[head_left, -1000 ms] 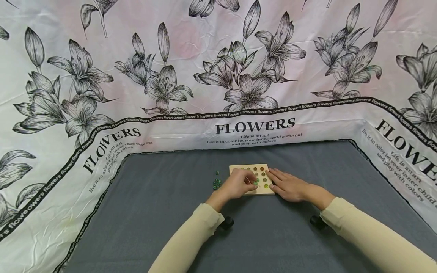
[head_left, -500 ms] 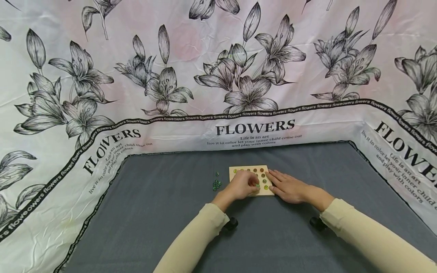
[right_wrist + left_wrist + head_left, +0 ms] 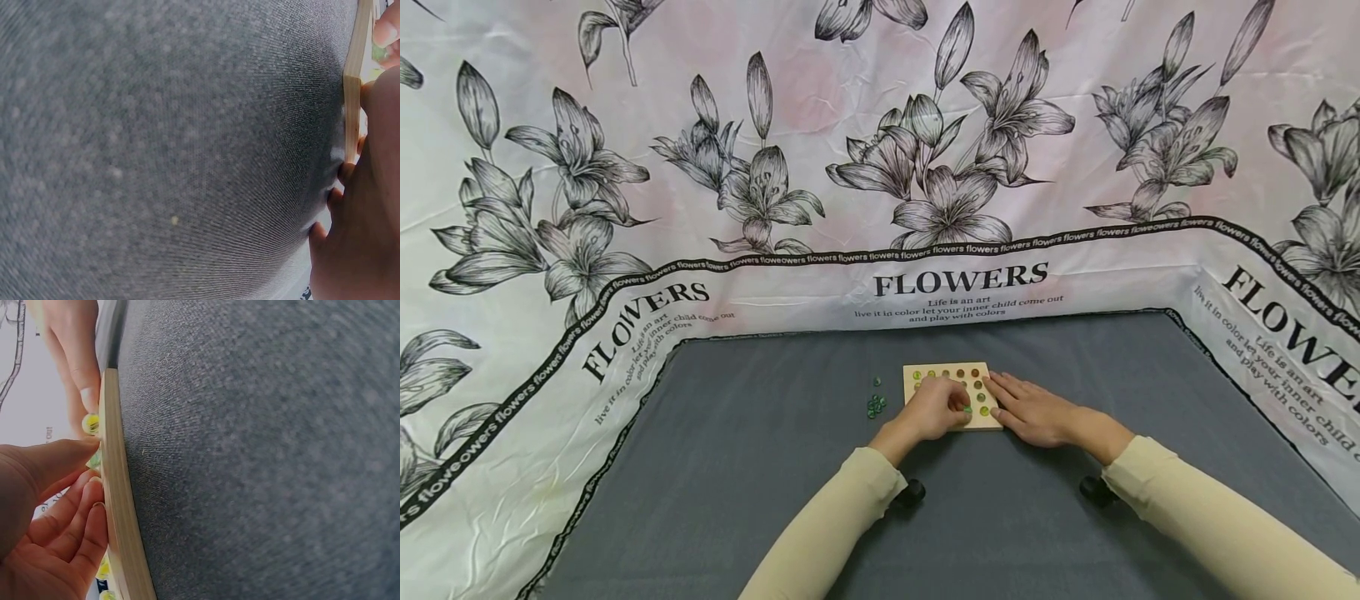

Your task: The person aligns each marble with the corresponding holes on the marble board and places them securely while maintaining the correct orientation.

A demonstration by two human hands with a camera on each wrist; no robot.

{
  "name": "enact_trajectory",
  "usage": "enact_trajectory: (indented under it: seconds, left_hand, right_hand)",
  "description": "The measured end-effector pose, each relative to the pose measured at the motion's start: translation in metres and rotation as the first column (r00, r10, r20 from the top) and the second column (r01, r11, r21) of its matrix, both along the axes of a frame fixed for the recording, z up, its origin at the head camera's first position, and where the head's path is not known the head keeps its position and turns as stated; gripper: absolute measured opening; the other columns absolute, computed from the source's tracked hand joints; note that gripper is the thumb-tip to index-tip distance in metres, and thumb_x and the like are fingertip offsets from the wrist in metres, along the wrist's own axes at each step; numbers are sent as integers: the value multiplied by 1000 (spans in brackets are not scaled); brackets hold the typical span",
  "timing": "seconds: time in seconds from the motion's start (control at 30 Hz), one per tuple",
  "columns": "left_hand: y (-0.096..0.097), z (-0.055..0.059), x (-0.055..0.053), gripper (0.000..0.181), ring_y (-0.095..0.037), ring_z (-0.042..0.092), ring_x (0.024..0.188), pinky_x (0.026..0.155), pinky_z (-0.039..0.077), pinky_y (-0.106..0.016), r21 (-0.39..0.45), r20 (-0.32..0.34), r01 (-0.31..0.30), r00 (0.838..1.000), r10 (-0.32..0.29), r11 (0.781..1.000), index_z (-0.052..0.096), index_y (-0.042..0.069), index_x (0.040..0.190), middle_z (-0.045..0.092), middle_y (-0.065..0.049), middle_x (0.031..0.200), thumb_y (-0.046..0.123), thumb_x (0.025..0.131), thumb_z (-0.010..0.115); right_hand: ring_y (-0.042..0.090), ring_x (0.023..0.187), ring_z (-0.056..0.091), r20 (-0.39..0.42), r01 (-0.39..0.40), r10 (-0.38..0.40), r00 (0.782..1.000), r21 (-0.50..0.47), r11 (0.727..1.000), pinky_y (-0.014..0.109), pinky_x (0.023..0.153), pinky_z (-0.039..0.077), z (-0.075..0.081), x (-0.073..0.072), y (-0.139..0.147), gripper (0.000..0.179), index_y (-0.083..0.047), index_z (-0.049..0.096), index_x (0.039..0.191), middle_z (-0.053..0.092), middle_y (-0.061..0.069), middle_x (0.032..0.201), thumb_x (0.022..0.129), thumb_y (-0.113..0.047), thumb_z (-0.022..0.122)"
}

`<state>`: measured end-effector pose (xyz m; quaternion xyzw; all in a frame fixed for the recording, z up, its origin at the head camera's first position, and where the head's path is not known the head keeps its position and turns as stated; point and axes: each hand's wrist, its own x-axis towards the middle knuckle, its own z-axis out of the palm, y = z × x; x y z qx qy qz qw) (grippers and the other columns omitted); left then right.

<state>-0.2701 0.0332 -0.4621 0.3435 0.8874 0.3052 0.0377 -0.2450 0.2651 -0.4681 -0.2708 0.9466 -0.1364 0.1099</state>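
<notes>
Evidently the filling is well along: on the grey cloth-covered tabletop, the pale wooden board carries yellow, green and brown round marbles along its far and right sides. The left hand pinches a green glass marble at the near row; the right hand, fingers extended, touches the right edge. Loose dark-green marbles, left of the board, seem left to place; hidden hollows I cannot judge.

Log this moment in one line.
left hand: pinches green marble at wooden board | right hand: touches board's right edge | loose green marbles: on gray cloth, left of board
</notes>
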Motion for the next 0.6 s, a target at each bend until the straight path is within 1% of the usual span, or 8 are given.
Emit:
enact_trajectory:
  seconds: [0.2, 0.33, 0.47, 0.6]
  left_hand:
    - [-1, -1, 1, 11, -6, 62, 76, 70, 49, -16, -7, 15, -10, 1000, 10, 1000, 77, 5, 100, 72, -3, 89, 9, 90, 79]
    - [-5, 1, 4, 18, -9, 65, 81, 74, 51, -18, -5, 16, 2, 1000, -2, 1000, 77, 4, 106, 73, -5, 94, 11, 90, 80]
    - [-14, 8, 7, 22, -9, 66, 83, 74, 52, -19, -15, 13, 17, 1000, -17, 1000, 75, 3, 112, 73, -6, 99, 15, 93, 78]
    - [-26, 17, 10, 22, -10, 65, 83, 72, 51, -20, -28, 1, 12, 1000, -12, 1000, 74, 3, 112, 73, -7, 101, 18, 95, 75]
  right_hand:
    - [48, 152, 19, 7, 1, -1, 1000, 4, 1000, 64, 119, 20, 4, 2, -3, 64, 1, 23, 161, 18, 26, 166, 112, -37, 37]
    - [50, 150, 20, -12, -10, 10, 1000, -12, 1000, 66, 117, 21, 1, 1, -1, 63, 2, 24, 160, 20, 29, 165, 112, -36, 38]
    - [47, 152, 19, -23, -8, 8, 1000, -9, 1000, 64, 118, 20, -6, -3, 2, 65, 0, 22, 161, 18, 26, 166, 112, -39, 37]
    - [44, 154, 17, -23, 6, -6, 1000, 0, 1000, 62, 120, 19, -12, -7, 4, 66, -2, 20, 162, 16, 22, 168, 112, -40, 37]
